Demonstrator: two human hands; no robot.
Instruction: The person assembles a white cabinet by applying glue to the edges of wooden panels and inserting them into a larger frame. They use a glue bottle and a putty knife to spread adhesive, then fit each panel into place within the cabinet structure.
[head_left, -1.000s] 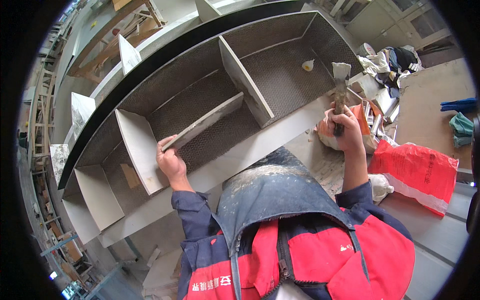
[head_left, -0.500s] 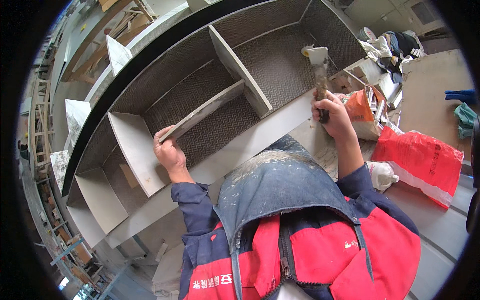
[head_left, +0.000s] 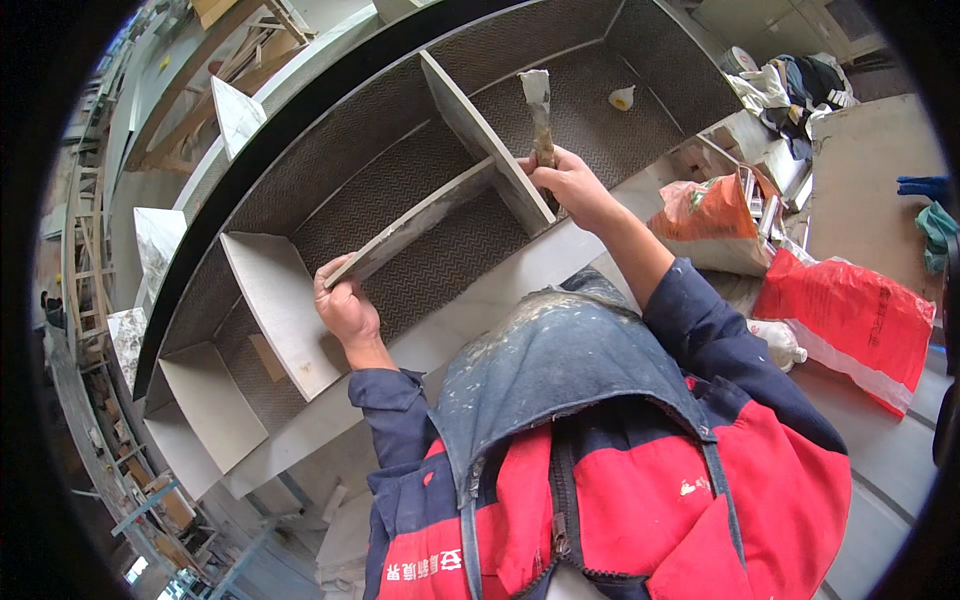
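My left hand [head_left: 345, 305] grips the near end of a long grey stone strip [head_left: 415, 225] that lies slanted inside a compartment of a large stone shelf frame [head_left: 300, 310]. The strip's far end meets an upright divider [head_left: 475, 125]. My right hand [head_left: 570, 185] holds a putty knife [head_left: 538, 110] by its handle, blade up and loaded with pale paste, just right of that divider. A small lump of the same pale paste [head_left: 621, 97] sits on the ribbed back panel farther right.
An orange bag [head_left: 705, 220] and a red bag [head_left: 850, 315] lie to the right, with a plastic bottle [head_left: 775, 342] between them. Clothes are piled at the top right [head_left: 790, 80]. Wooden frames [head_left: 240, 40] and stone offcuts [head_left: 235, 110] stand beyond the shelf. Teal gloves [head_left: 935, 220] rest on a board.
My right hand has lifted the putty knife from beside the orange bag up and left to the divider. My left hand stays on the strip.
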